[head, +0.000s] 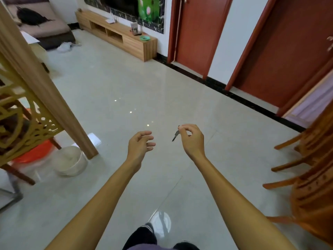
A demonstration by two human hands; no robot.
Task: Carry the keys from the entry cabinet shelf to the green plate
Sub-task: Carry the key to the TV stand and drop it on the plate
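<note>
A glossy floor of pale grey tiles [111, 83] is stretching out beneath and far ahead of both hands. Two red-brown wooden doors [196, 33] are standing in the white wall well beyond and to the right of the right hand. A tall light-wood partition with carved gold lattice [36, 73] is leaning through the view well to the left of the left hand. A long, low, light-wood worktop with open compartments [126, 42] is running along the wall far ahead of the left hand. Orange-brown wooden chairs [310, 159] are crowding the edge well to the right of the right hand. A round white plastic bucket [72, 161] is sitting on the floor to the left of the left hand. The left hand [139, 147] is hovering with relaxed, loosely spread fingers, holding nothing. The right hand [191, 139] is just beside it, thumb and forefinger pinching the small grey metal keys [175, 135], which are hanging down on the side towards the left hand; only one blade is showing. The small round green plate [145, 38] is resting on the worktop's near end, far ahead of both hands.
</note>
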